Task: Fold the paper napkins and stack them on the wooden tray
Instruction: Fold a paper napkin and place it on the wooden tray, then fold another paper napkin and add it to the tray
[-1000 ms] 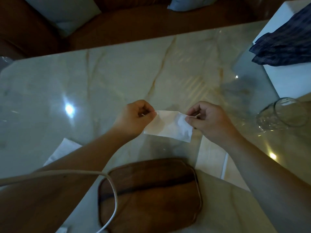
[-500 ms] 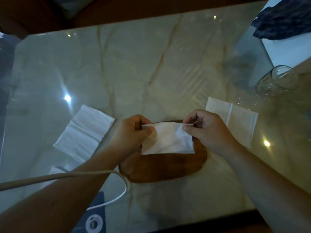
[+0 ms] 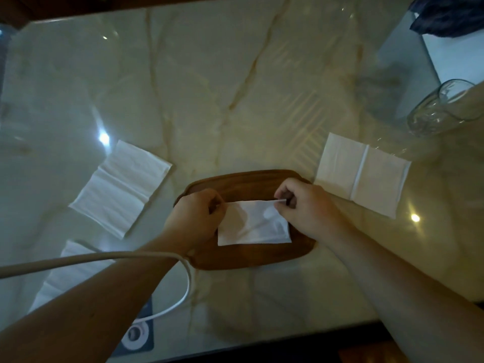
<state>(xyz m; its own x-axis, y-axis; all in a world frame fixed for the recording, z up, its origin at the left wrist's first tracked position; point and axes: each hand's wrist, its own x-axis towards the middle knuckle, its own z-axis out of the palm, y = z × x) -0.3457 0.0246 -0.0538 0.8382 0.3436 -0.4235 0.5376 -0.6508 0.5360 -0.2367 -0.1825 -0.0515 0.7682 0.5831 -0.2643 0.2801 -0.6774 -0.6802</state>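
Observation:
A small folded white napkin (image 3: 253,223) lies over the oval wooden tray (image 3: 251,258) at the middle of the marble table. My left hand (image 3: 195,221) pinches its upper left corner and my right hand (image 3: 305,209) pinches its upper right corner. I cannot tell whether the napkin rests on the tray or hangs just above it. An unfolded napkin (image 3: 121,183) lies to the left of the tray. Another open napkin (image 3: 362,172) lies to the right. A third napkin (image 3: 66,273) shows under my left forearm, partly hidden.
A clear glass (image 3: 442,108) lies on its side at the right. A white box (image 3: 455,56) with dark blue cloth (image 3: 450,14) on it stands at the far right corner. A white cable (image 3: 104,258) loops over my left arm. The table's near edge (image 3: 288,341) runs below the tray.
Both hands have carried the folded napkin down toward me, from above the table to over the tray. The view has tilted downward, so the tray sits higher in the picture.

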